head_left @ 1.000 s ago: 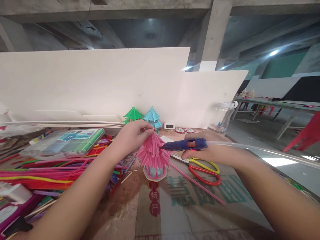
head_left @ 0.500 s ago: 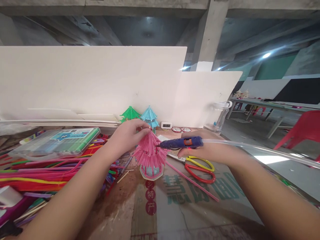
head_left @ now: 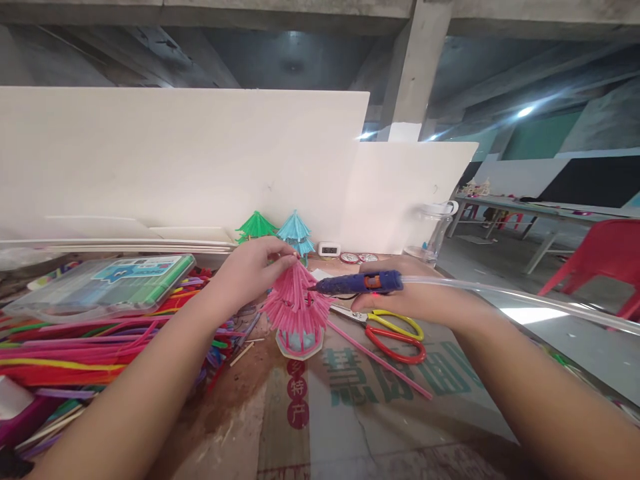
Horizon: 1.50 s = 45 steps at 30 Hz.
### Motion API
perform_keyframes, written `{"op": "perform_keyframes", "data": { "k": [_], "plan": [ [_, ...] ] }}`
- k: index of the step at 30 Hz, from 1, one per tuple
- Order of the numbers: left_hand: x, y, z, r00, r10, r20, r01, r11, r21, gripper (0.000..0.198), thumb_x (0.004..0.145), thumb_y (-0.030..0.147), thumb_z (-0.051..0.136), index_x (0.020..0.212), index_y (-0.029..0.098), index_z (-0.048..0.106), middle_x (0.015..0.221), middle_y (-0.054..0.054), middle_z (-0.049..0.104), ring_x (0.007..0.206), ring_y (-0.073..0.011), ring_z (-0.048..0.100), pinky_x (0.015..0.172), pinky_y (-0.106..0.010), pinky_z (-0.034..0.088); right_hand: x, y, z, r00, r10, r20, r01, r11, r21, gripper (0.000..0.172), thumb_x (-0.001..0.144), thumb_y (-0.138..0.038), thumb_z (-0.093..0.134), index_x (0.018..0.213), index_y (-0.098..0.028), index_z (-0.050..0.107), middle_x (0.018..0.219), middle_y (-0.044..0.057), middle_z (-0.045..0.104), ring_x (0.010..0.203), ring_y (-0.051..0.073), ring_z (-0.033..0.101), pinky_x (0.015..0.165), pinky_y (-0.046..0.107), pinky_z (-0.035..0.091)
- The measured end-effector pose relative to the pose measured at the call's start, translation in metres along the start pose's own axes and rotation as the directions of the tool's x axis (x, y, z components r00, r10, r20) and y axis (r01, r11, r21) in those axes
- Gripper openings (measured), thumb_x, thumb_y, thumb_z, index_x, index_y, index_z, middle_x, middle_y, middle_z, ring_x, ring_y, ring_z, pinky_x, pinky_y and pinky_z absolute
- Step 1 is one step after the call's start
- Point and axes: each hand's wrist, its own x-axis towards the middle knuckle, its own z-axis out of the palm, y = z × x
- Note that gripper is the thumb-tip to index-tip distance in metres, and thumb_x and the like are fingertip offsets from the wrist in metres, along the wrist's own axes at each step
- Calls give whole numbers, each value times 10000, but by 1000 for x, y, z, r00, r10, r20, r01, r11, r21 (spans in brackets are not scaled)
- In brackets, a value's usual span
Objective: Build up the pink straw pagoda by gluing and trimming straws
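Note:
A pink two-tiered model pavilion, its roofs made of fuzzy pipe-cleaner strips, stands upright on a pale octagonal base. At its peak, the thumb and fingers of my left hand are pinched together on the tip. My right hand is wrapped around a blue hot glue gun, with a long clear glue stick running out of its back. The gun's nozzle points left and meets the upper roof's right side; whether glue is coming out I cannot tell. Scissors with red and yellow handles lie below my right hand.
Loose pipe cleaners and a clear marker case fill the left side. Green and blue model roofs stand behind, near a small digital clock and a clear jug. One pink pipe cleaner lies in front.
The whole view has shifted slightly. Both hands keep their grips, and the glue gun's nozzle stays against the pink roof.

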Motion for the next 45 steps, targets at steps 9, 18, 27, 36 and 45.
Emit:
{"op": "perform_keyframes", "data": {
  "k": [9, 18, 27, 36, 45],
  "plan": [
    [-1, 3, 0, 1000, 11, -9, -11, 1000, -29, 300, 847, 377, 457, 904, 202, 694, 925, -26, 698, 885, -202, 615, 780, -301, 445, 2, -4, -1, 999, 18, -42, -16, 999, 37, 348, 741, -583, 621, 872, -269, 694, 809, -21, 721, 685, 176, 663, 599, 246, 473],
    [-2, 6, 0, 1000, 25, -6, -25, 998, -59, 289, 848, 366, 460, 884, 189, 686, 909, -29, 692, 873, -196, 609, 773, -299, 443, 2, -5, 0, 996, 44, -80, -37, 995, 93, 461, 711, -554, 670, 1084, -283, 674, 921, -4, 739, 769, 220, 693, 649, 269, 509],
    [-2, 6, 0, 999, 41, -8, -41, 998, -51, 279, 850, 361, 461, 880, 190, 680, 918, -31, 689, 881, -195, 609, 783, -304, 440, 2, -8, -1, 994, 86, -66, -80, 992, 95, 438, 713, -525, 681, 1074, -279, 683, 812, -16, 743, 694, 197, 687, 574, 242, 482],
    [-2, 6, 0, 997, 73, -4, -73, 995, -67, 273, 859, 362, 459, 855, 200, 678, 901, -24, 685, 874, -191, 606, 777, -295, 431, 4, -16, -4, 991, 110, -79, -104, 992, 69, 406, 722, -483, 687, 1091, -317, 680, 888, -23, 745, 788, 212, 689, 627, 255, 472],
    [-2, 7, 0, 995, 100, -6, -100, 991, -90, 277, 862, 373, 460, 828, 202, 675, 886, -19, 683, 868, -189, 603, 781, -289, 432, 4, -16, -3, 986, 158, -55, -153, 986, 72, 345, 736, -482, 670, 1006, -273, 712, 664, -27, 693, 624, 156, 624, 542, 231, 411]
  ]
}}
